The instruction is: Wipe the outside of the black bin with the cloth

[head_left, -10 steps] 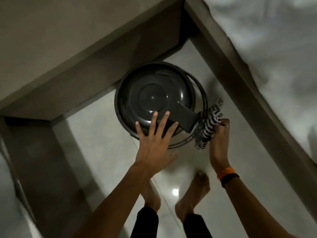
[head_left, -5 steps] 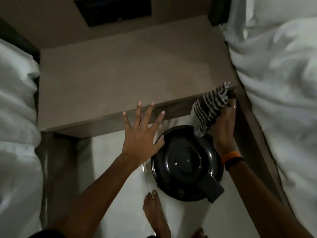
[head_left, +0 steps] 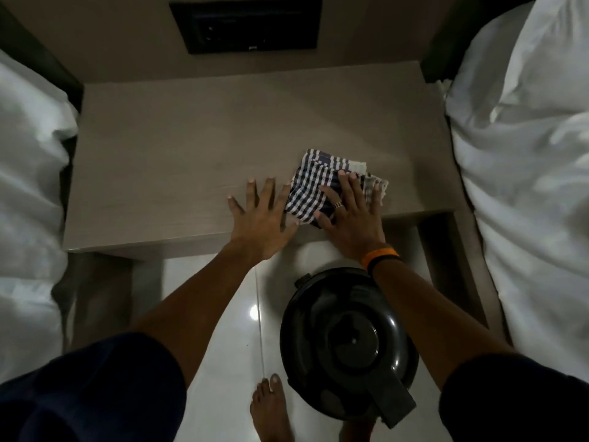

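Observation:
The round black bin with its lid on stands on the white floor below my right forearm, its pedal tab pointing to the lower right. The folded blue-and-white checked cloth lies on the brown bedside table. My right hand rests flat on the cloth's near right part, fingers stretched out. My left hand lies flat on the table just left of the cloth, fingers spread, holding nothing. Both hands are above and beyond the bin, apart from it.
White bedding flanks the table: one bed at the left, another at the right. A dark switch panel sits in the wall behind the table. My bare foot stands on the tiled floor left of the bin.
My right hand lifted the cloth away from the bin's side and laid it on the table. My left hand left the lid and spread flat on the table. The view tilted up.

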{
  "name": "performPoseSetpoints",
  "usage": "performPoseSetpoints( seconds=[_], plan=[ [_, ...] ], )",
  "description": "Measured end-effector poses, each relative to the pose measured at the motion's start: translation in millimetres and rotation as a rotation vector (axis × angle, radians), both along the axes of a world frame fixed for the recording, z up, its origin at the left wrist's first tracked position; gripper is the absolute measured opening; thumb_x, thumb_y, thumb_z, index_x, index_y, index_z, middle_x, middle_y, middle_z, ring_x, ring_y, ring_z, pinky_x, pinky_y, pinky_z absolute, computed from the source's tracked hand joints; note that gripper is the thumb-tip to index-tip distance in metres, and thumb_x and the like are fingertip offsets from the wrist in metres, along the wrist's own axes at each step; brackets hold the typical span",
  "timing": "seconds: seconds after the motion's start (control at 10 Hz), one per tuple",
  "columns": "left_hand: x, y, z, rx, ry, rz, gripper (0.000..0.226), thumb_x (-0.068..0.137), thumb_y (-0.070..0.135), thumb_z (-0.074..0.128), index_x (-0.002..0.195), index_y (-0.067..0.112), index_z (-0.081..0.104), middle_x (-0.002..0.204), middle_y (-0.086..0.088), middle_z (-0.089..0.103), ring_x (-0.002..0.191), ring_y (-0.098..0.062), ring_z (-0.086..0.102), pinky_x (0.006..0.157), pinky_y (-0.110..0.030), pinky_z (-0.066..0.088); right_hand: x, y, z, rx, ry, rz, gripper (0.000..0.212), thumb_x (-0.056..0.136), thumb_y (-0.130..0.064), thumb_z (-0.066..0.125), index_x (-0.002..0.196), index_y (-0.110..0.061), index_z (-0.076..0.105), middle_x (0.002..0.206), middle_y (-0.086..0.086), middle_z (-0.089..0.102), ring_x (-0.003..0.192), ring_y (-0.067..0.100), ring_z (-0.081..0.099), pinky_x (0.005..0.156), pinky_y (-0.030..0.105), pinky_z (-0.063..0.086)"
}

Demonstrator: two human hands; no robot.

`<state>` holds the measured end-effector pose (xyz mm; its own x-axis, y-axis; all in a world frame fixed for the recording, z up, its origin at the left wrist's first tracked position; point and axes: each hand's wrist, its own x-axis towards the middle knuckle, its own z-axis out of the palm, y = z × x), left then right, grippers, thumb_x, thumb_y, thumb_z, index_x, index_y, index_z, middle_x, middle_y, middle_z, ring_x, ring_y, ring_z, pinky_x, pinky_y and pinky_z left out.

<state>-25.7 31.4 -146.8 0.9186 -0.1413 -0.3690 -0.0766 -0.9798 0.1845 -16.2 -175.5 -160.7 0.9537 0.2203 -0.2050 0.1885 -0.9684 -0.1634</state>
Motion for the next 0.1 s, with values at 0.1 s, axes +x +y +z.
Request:
performPoseSetpoints(
  seconds=[0.1],
  plan=[
    [-0.1,0.7,8.8,0.003,-0.119,0.013,0.085,0.099,0.069,0.027,0.166,0.026,-0.001,0.176,-0.013,-0.005,0.161,-0.043,-0.01,0.118,-0.081,-0.003,4.2,-2.9,4.4,0.054,-0.036,-0.027,0.072,0.099,-0.067,0.037,0.161,-0.035,0.021,0.176,0.006,-0.001,0.164,0.028,-0.004,0.128,0.066,-0.004]
  ],
)
